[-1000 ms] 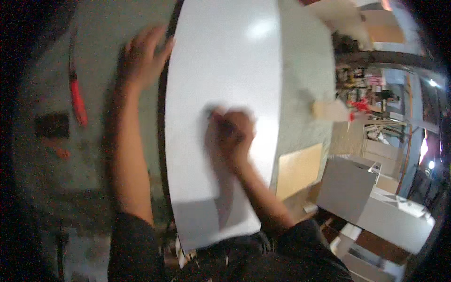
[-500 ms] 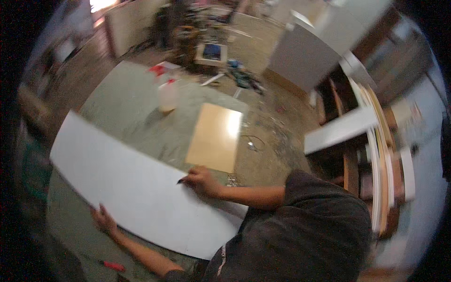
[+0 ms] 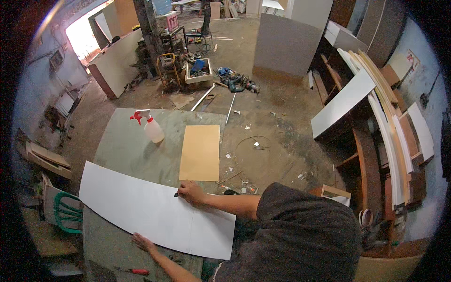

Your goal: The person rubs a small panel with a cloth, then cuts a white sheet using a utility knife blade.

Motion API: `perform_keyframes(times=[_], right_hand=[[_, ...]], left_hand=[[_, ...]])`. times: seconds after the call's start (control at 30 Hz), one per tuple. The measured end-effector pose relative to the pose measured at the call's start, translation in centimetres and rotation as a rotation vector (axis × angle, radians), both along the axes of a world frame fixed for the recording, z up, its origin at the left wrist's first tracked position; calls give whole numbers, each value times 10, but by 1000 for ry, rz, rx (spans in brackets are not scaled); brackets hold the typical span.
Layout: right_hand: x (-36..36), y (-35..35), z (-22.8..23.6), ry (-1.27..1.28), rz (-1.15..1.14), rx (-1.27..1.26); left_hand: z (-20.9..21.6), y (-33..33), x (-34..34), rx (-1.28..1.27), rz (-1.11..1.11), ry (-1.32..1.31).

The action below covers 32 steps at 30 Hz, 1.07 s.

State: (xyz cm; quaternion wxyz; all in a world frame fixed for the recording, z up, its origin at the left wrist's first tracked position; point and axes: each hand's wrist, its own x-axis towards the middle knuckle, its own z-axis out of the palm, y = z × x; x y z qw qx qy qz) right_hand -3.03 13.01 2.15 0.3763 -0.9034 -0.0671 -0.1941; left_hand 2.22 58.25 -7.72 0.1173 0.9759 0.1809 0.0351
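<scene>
A long white panel (image 3: 136, 202) lies slantwise across a greenish-grey worktable (image 3: 115, 141). My right hand (image 3: 191, 191) rests at the panel's far edge, its fingers closed on a small black object (image 3: 176, 194) whose kind I cannot make out. At the near edge, my left hand (image 3: 143, 242) lies against the panel with fingers stretched out. Beyond my right hand is a tan rectangular board (image 3: 200, 152). A spray bottle (image 3: 153, 130) with a red and white trigger head stands farther left on the table. Close to my left forearm lies a red-handled tool (image 3: 136, 271) with a thin blade.
On the right, a brown shelf frame (image 3: 361, 150) carries long strips and a white board (image 3: 343, 103). A large grey panel (image 3: 284, 47) stands at the back. Power tools (image 3: 235, 80) and scraps lie on the floor beyond the table. A green chair (image 3: 68, 211) is at left.
The view has swung and tilted up, showing more of the room, and is sharper. Both hands keep about the same places along the white panel's edges.
</scene>
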Motion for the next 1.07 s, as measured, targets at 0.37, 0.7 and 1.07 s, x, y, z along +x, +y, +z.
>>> perform_keyframes(times=[0.37,0.7,1.07], right_hand=[[-3,-5,-1,-99,-18,-181],[-2,-13,-13,-83,0,2],[58,-10,-1,150,-245,-162]], left_hand=[[22,-126,-111,-284,121,-143],[27,-173,-183,-383,-73,-387],[24,-180,-175,-485,-97,-491]])
